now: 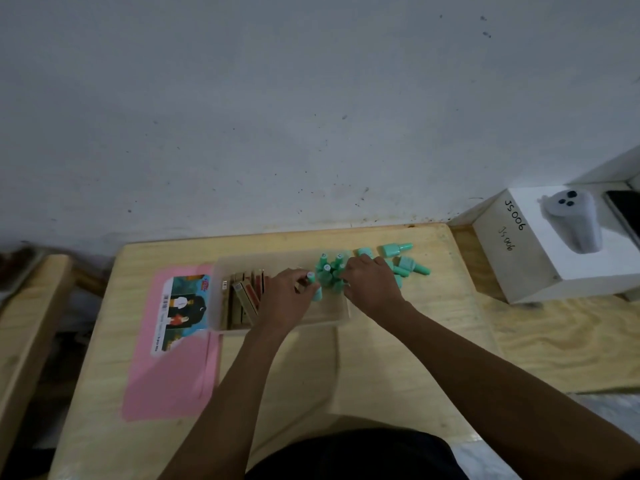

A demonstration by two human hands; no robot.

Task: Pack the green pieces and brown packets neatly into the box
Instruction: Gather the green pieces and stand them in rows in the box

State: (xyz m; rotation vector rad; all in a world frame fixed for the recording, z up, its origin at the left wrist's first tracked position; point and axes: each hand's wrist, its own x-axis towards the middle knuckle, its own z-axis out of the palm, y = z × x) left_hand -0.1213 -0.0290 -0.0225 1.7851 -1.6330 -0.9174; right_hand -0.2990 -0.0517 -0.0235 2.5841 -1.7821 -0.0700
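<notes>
A clear plastic box stands on the wooden table. Several brown packets stand on edge in its left half. Several green pieces, small bottle shapes with caps, stand upright in its right half. My left hand is over the box's middle, its fingers pinching one green piece. My right hand rests at the box's right end, fingers touching the upright green cluster; whether it grips one is hidden. More loose green pieces lie on the table to the right of the box.
A pink sheet with a printed label lies left of the box. A white carton marked JS006, with a grey controller on top, stands at the right against the wall. The wall runs close behind the table.
</notes>
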